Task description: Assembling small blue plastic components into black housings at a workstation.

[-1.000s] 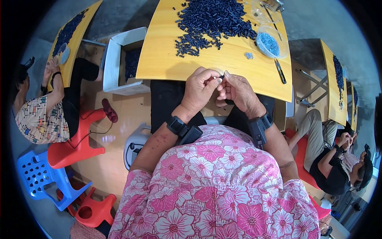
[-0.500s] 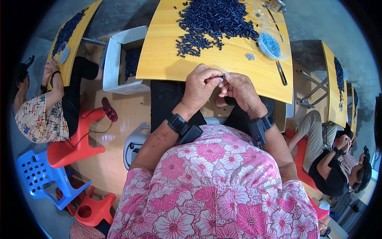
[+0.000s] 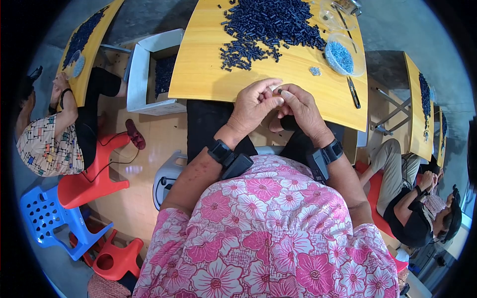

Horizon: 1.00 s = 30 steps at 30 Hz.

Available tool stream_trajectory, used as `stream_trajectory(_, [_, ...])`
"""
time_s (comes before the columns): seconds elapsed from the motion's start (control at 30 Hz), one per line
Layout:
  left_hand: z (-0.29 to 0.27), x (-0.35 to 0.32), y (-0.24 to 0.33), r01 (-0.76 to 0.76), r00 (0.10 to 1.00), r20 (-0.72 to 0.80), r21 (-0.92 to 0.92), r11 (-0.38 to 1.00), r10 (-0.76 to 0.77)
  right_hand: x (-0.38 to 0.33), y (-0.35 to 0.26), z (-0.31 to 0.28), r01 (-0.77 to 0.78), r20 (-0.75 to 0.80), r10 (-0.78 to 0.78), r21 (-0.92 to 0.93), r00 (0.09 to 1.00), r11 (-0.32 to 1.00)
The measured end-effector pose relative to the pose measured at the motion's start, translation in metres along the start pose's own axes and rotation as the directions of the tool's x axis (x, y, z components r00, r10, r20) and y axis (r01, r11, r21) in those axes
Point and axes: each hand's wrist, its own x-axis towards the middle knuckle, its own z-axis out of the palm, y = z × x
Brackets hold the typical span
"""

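The left hand (image 3: 256, 107) and the right hand (image 3: 300, 107) meet fingertip to fingertip just over the near edge of the yellow table (image 3: 208, 74); both are pinched nearly closed on one small dark piece (image 3: 279, 92) held between them, with a pale bit showing at the left fingertips; what that bit is cannot be told. Beyond the hands lies a bare strip of tabletop; past it spreads the heap of dark blue pieces (image 3: 271, 27), well apart from the near edge. To the right stands a clear bowl of light blue bits (image 3: 342, 53); a dark tool (image 3: 354, 93) lies close to the table's right edge. Left of the table an open cardboard box (image 3: 144, 74) sits on the floor.
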Motion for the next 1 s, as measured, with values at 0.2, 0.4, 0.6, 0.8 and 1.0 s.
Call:
stream_trajectory(0.2, [-0.003, 0.010, 0.016, 0.063, 0.977, 0.193, 0.162, 0.985, -0.094, -0.001, 0.000, 0.003, 0.325, 0.139, -0.313, -0.654, 0.940, 0.684])
stream_trajectory(0.4, [-0.004, 0.014, 0.015, 0.009, 0.970, 0.236, 0.200, 0.980, -0.057, -0.002, 0.000, 0.005, 0.284, 0.074, -0.310, -0.639, 0.948, 0.715])
stream_trajectory(0.6, [-0.003, 0.013, 0.014, 0.044, 0.970, 0.224, 0.228, 0.973, -0.097, -0.003, -0.005, 0.009, 0.105, -0.006, -0.124, -0.489, 0.992, 0.866])
stream_trajectory(0.8, [-0.002, 0.012, 0.014, 0.086, 0.967, 0.216, 0.228, 0.970, -0.136, -0.001, 0.002, 0.008, 0.258, 0.014, -0.302, -0.559, 0.953, 0.788])
stream_trajectory(1.0, [0.000, 0.013, 0.009, 0.096, 0.969, 0.206, 0.204, 0.974, -0.139, 0.001, 0.007, 0.009, 0.292, 0.004, -0.322, -0.433, 0.947, 0.853])
